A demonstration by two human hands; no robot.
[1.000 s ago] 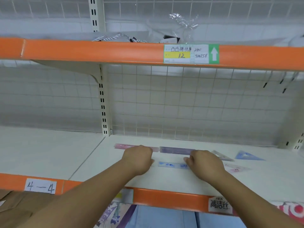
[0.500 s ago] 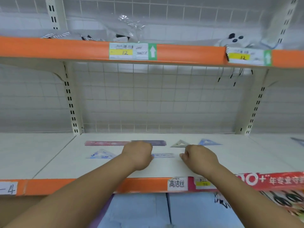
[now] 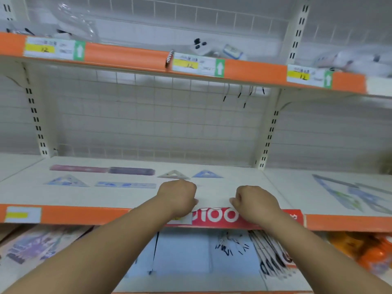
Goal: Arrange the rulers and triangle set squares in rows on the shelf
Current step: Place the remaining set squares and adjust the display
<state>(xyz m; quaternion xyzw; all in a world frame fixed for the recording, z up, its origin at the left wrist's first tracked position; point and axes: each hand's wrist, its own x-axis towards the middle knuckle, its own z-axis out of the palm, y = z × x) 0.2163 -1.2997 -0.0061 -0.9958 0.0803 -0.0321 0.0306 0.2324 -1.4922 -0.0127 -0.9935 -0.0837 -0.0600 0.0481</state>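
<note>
Left hand [image 3: 178,196], right hand [image 3: 254,203] curled at white metal shelf [image 3: 106,198] front, contents unclear; line next piece with clear blue-printed plastic ruler [image 3: 125,184].

The left hand [image 3: 178,196] and right hand [image 3: 254,202] sit knuckles-up at the shelf's [image 3: 127,198] front edge, fingers tucked under out of sight; whether either holds anything can't be told. The rulers [image 3: 347,196] far right are smeared streaks, cut off at the edge of view. The price labels [image 3: 197,64] overhead are unreadable

Three rulers, pink ruler [image 3: 78,168], purple ruler [image 3: 131,171], clear ruler [image 3: 125,184], three set squares, pale set square [image 3: 66,181] at 9 o'clock, grey set square [image 3: 174,174], blue set square [image 3: 206,174], blurred heap [image 3: 350,194] at 3 o'clock uncountable
</note>
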